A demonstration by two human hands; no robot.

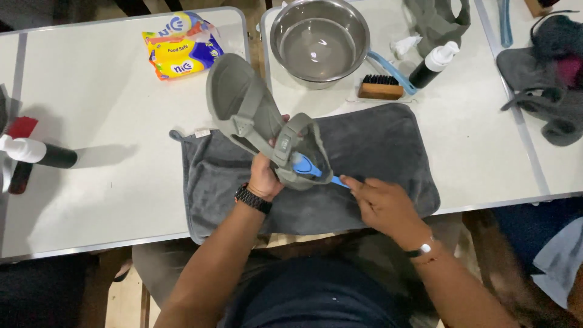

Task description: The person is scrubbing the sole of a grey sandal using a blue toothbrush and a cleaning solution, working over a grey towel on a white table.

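My left hand (266,176) grips a grey strapped sandal (243,103) by its heel end and holds it tilted above a dark grey towel (376,146). My right hand (382,203) is closed on the handle of a small blue brush (308,167), whose head is pushed in against the sandal's heel strap. A black watch band circles my left wrist and a thin band circles my right wrist.
A steel bowl (320,39) with water stands behind the towel, beside a wooden brush (381,88), a black pump bottle (432,65) and a second grey sandal (438,21). A yellow and blue packet (181,45) lies at the back left. Another bottle (36,153) lies far left. Dark cloths (549,79) sit at right.
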